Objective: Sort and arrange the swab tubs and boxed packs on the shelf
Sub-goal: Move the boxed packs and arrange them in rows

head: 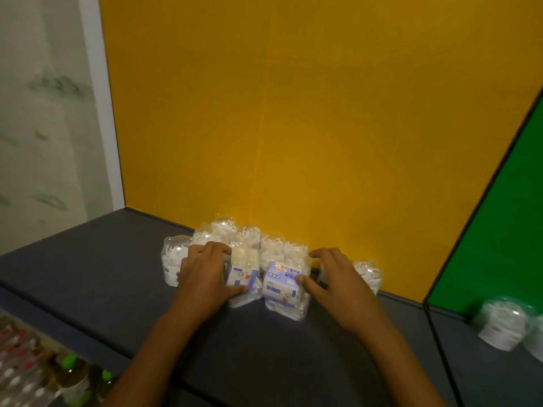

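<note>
Several clear swab tubs (223,233) cluster against the yellow back panel on the dark shelf (102,268). Two purple-and-white boxed packs stand in front of them. My left hand (202,274) grips the left boxed pack (244,274), thumb on its front and fingers over the top. My right hand (332,277) holds the right boxed pack (282,283), thumb pressed on its front face and fingers curled behind its right side. One tub (173,259) stands left of my left hand, and another tub (368,273) is just right of my right hand.
A green panel (499,218) bounds the neighbouring bay at the right, where two more tubs (499,321) stand. Bottles with green caps (70,374) sit on a lower level at the bottom left. A white wall is at the far left.
</note>
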